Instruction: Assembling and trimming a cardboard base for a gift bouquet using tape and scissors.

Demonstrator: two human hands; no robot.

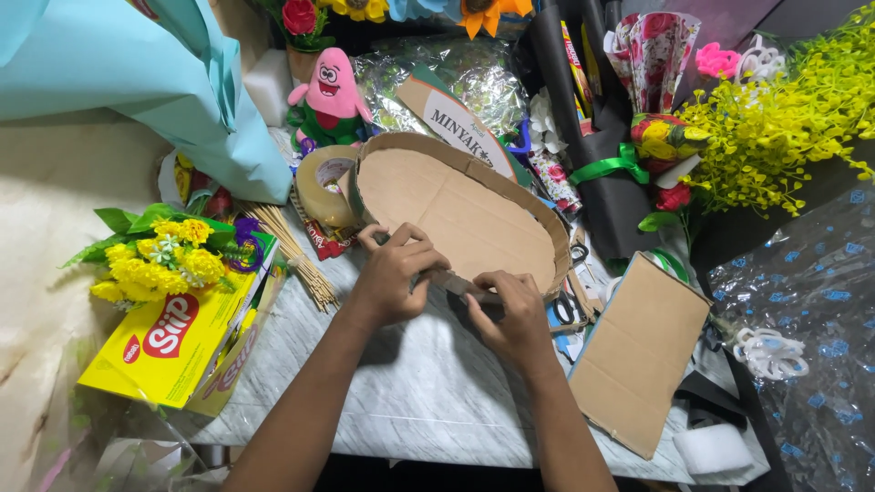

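Note:
An oval cardboard tray (456,214) with a low strip wall lies on the marble table (428,383). My left hand (394,271) pinches the cardboard wall strip at the tray's near left edge. My right hand (512,314) presses the same strip down at the near right edge, fingers curled over it. Both hands touch the tray's rim close together.
A roll of brown tape (324,182) sits left of the tray. A yellow box (178,342) with yellow flowers (164,255) and wooden sticks (296,251) lies at left. A flat cardboard piece (638,351) and scissors (567,305) lie at right. Yellow foliage (784,128), wrapping paper and a pink plush toy (330,91) crowd the back.

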